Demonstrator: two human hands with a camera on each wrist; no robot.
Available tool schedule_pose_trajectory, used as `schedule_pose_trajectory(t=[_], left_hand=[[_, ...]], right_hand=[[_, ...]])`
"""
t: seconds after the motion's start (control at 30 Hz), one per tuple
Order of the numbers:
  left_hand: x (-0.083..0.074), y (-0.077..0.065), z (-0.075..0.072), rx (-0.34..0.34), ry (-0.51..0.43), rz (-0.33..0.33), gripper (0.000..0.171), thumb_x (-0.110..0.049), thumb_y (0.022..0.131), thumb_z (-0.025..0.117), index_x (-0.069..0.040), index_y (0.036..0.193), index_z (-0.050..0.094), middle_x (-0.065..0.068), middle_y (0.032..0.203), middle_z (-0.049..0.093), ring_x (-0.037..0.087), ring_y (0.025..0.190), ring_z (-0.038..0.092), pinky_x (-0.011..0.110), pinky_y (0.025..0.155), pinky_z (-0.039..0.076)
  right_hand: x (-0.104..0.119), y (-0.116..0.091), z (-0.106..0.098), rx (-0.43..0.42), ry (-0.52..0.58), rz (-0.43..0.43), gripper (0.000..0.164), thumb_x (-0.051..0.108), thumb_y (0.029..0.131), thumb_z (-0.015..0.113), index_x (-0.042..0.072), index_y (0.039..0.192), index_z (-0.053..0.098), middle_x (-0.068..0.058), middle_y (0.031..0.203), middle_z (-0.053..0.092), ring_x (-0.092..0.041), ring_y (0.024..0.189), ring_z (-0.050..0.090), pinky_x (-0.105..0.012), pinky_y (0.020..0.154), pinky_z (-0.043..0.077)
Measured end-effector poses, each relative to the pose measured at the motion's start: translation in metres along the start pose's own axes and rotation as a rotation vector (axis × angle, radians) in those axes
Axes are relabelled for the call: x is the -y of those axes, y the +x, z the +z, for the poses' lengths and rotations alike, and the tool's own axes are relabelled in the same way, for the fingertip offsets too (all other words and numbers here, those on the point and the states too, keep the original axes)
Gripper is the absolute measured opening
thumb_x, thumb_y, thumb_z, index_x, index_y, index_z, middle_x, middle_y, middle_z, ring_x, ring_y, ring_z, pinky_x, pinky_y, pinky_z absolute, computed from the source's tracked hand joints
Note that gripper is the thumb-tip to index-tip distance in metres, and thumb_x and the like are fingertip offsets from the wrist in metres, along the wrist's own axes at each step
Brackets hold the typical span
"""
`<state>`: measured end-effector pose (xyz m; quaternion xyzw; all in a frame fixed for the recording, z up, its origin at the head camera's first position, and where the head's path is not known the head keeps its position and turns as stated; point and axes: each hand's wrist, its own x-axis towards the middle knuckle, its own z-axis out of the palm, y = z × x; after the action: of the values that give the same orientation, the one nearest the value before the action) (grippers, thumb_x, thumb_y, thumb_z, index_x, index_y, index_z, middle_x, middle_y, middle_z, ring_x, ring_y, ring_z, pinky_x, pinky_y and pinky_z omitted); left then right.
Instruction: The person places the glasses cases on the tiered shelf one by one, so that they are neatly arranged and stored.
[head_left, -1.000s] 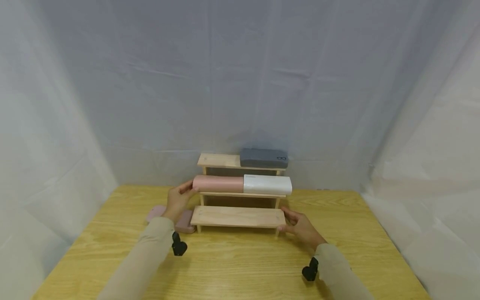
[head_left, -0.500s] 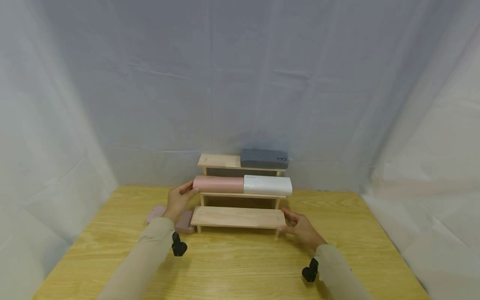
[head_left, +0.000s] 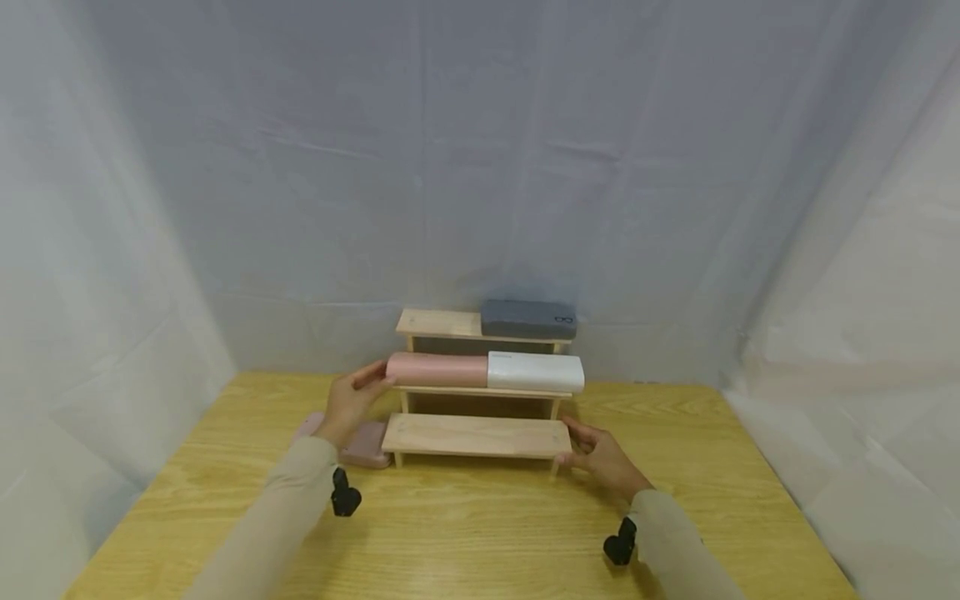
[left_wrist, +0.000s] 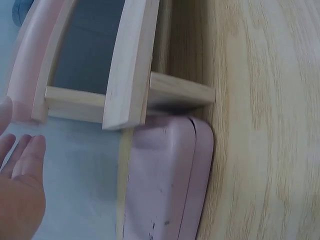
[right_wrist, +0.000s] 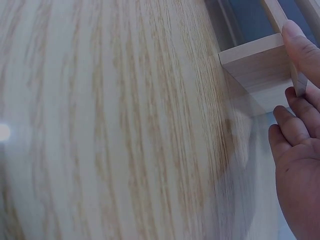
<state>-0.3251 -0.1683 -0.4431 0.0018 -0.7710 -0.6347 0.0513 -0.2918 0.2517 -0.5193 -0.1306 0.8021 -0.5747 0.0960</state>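
A three-step wooden stand [head_left: 477,435] stands on the table. On its middle step a pink glasses case [head_left: 437,369] and a white case [head_left: 535,372] lie end to end. My left hand [head_left: 349,406] is at the left end of the pink case, fingers nearly straight; in the left wrist view the fingers [left_wrist: 31,157] show a gap from it, and whether the thumb touches is unclear. My right hand [head_left: 604,458] grips the right end of the bottom step, thumb [right_wrist: 300,44] on one side, fingers on the other. A grey glasses case [head_left: 527,319] lies on the top step.
Left of the stand, a dusty-pink hard case [left_wrist: 162,175] lies on the table against its bottom step. Another pink item [head_left: 309,424] lies partly behind my left wrist. Pale sheeting [head_left: 480,167] hangs behind and on both sides of the wooden table [head_left: 480,525].
My left hand and forearm have shifted slightly to the left, showing more of the dusty-pink case. My right hand keeps its hold, and the cases on the stand stay in place.
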Motion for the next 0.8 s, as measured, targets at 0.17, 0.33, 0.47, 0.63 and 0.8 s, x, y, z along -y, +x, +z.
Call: schedule_pose_trajectory(t=[0.17, 0.33, 0.47, 0.63, 0.8], left_hand=[[0.004, -0.004, -0.015, 0.077, 0.053, 0.017, 0.064, -0.029, 0.093, 0.065, -0.003, 0.145, 0.04, 0.016, 0.146, 0.043, 0.03, 0.134, 0.042, 0.039, 0.108, 0.039], [0.012, -0.008, -0.031, 0.128, 0.1, 0.063, 0.067, -0.029, 0.093, 0.065, -0.001, 0.146, 0.037, 0.018, 0.148, 0.04, 0.034, 0.136, 0.038, 0.041, 0.107, 0.039], [0.017, -0.015, -0.045, 0.124, 0.178, 0.073, 0.065, -0.031, 0.093, 0.065, -0.002, 0.145, 0.039, 0.018, 0.148, 0.04, 0.036, 0.136, 0.037, 0.045, 0.108, 0.037], [0.022, -0.025, -0.062, 0.102, 0.251, 0.075, 0.068, -0.031, 0.091, 0.066, 0.003, 0.144, 0.039, 0.023, 0.147, 0.039, 0.04, 0.136, 0.034, 0.049, 0.111, 0.032], [0.031, -0.031, -0.078, 0.092, 0.33, 0.093, 0.065, -0.027, 0.092, 0.066, 0.003, 0.144, 0.039, 0.026, 0.12, 0.06, 0.039, 0.113, 0.056, 0.044, 0.095, 0.05]], right_hand=[[-0.001, 0.0, 0.0, 0.002, 0.017, -0.002, 0.081, 0.023, 0.084, 0.075, 0.007, 0.15, 0.031, -0.01, 0.155, 0.027, -0.029, 0.142, 0.025, -0.046, 0.112, 0.03], [-0.002, 0.001, -0.002, 0.001, 0.014, -0.009, 0.081, 0.023, 0.084, 0.075, 0.006, 0.15, 0.03, -0.012, 0.155, 0.026, -0.03, 0.142, 0.025, -0.046, 0.111, 0.032], [-0.002, 0.0, -0.002, 0.002, -0.002, -0.013, 0.082, 0.026, 0.085, 0.074, 0.006, 0.15, 0.029, -0.011, 0.156, 0.025, -0.029, 0.142, 0.025, -0.045, 0.112, 0.031], [-0.001, -0.001, -0.002, 0.002, -0.013, -0.014, 0.084, 0.026, 0.084, 0.074, 0.005, 0.151, 0.028, -0.011, 0.156, 0.025, -0.028, 0.142, 0.025, -0.043, 0.111, 0.032], [0.0, -0.001, -0.001, -0.001, -0.02, -0.011, 0.085, 0.026, 0.084, 0.075, 0.005, 0.151, 0.028, -0.012, 0.155, 0.026, -0.03, 0.142, 0.025, -0.045, 0.111, 0.032]])
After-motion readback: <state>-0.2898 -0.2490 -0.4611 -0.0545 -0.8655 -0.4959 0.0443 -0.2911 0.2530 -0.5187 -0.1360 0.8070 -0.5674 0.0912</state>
